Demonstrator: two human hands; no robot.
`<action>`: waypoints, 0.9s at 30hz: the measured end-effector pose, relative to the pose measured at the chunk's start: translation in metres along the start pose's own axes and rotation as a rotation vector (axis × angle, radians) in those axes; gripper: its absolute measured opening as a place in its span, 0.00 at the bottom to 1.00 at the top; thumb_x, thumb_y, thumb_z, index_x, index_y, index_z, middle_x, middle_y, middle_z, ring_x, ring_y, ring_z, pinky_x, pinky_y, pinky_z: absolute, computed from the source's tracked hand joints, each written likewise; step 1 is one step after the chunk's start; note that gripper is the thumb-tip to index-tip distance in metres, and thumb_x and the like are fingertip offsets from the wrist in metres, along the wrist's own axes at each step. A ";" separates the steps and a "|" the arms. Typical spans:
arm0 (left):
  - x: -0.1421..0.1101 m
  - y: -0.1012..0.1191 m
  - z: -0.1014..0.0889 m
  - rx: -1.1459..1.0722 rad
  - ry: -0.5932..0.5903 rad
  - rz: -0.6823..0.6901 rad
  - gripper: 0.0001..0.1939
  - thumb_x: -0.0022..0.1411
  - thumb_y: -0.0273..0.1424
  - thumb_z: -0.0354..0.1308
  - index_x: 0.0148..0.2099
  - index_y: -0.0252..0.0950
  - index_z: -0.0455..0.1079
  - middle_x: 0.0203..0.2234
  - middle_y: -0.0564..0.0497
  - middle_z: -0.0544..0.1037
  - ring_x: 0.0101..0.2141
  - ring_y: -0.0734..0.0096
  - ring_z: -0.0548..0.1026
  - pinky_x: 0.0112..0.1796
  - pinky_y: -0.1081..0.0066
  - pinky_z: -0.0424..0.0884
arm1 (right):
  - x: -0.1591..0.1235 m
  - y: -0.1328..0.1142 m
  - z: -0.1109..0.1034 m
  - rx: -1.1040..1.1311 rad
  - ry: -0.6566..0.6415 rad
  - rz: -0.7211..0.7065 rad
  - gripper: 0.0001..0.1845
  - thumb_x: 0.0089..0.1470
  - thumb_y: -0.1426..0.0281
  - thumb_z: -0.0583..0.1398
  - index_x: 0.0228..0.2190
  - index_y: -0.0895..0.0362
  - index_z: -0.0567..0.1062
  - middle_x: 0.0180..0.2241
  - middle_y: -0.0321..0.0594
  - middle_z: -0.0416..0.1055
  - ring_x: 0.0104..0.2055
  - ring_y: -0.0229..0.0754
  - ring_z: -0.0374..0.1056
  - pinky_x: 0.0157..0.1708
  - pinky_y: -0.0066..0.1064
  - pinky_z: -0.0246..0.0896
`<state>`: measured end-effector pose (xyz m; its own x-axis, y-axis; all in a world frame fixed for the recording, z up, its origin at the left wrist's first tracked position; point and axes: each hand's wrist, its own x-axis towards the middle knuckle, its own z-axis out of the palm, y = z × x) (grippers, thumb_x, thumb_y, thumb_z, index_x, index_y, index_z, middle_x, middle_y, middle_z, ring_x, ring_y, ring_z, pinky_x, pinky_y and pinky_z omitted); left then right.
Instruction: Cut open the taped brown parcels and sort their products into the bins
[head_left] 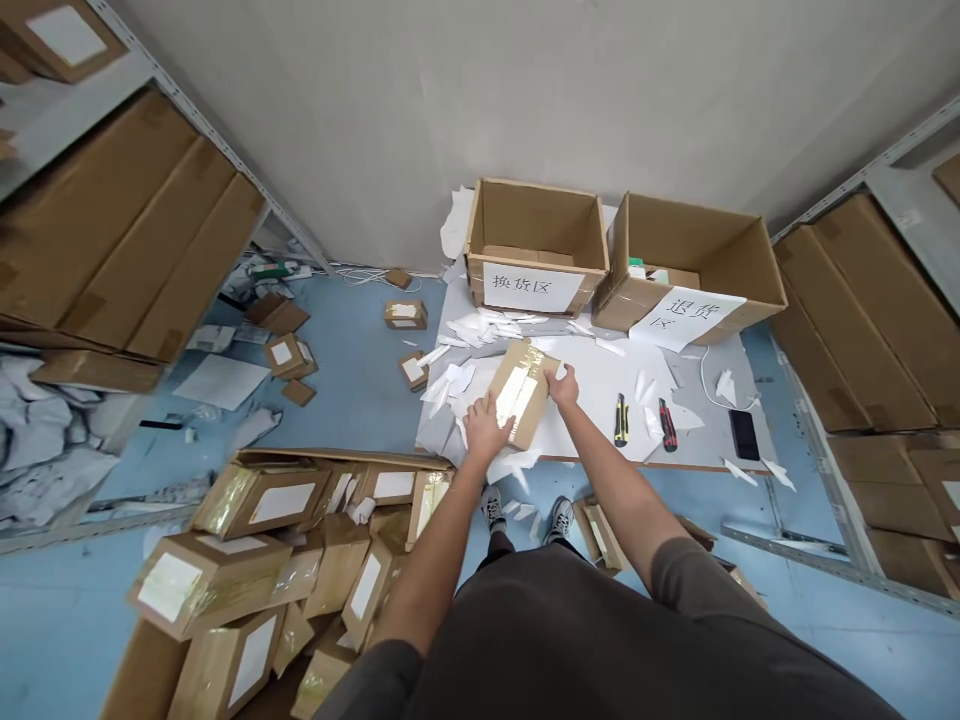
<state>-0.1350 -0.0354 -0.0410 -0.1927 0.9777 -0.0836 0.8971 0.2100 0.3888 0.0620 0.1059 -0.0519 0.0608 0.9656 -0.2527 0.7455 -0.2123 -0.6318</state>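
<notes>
A taped cardboard box (pixel 534 400) with a white label lies at a slant over the white table (pixel 592 375). My left hand (pixel 486 428) grips its lower left side, the fingers bent against the edge. On the opposite side, my right hand (pixel 562 388) holds the right edge with thumb and fingers. Scraps of white paper (pixel 459 380) surround the box. To the right lie a yellow-and-black utility knife (pixel 622 420) and a red-and-black utility knife (pixel 667 425).
Two open cartons with handwritten signs, a left carton (pixel 536 225) and a right carton (pixel 705 240), stand at the table's back. A black phone (pixel 745 435) lies near the right edge. Lower left, a large carton (pixel 142 665) holds several taped boxes. Shelves (pixel 855 300) flank both sides.
</notes>
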 end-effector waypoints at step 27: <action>0.020 0.004 0.000 -0.226 -0.116 0.377 0.24 0.66 0.28 0.60 0.63 0.43 0.76 0.60 0.40 0.79 0.74 0.47 0.56 0.70 0.37 0.53 | -0.099 0.036 -0.044 0.214 -0.169 -0.073 0.42 0.60 0.64 0.56 0.74 0.53 0.56 0.59 0.48 0.76 0.56 0.54 0.76 0.56 0.48 0.72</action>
<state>-0.1349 -0.0150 -0.0415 0.1886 0.9820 0.0049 0.7839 -0.1536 0.6016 0.1119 0.0094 -0.0170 -0.1132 0.9445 -0.3083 0.5855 -0.1873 -0.7888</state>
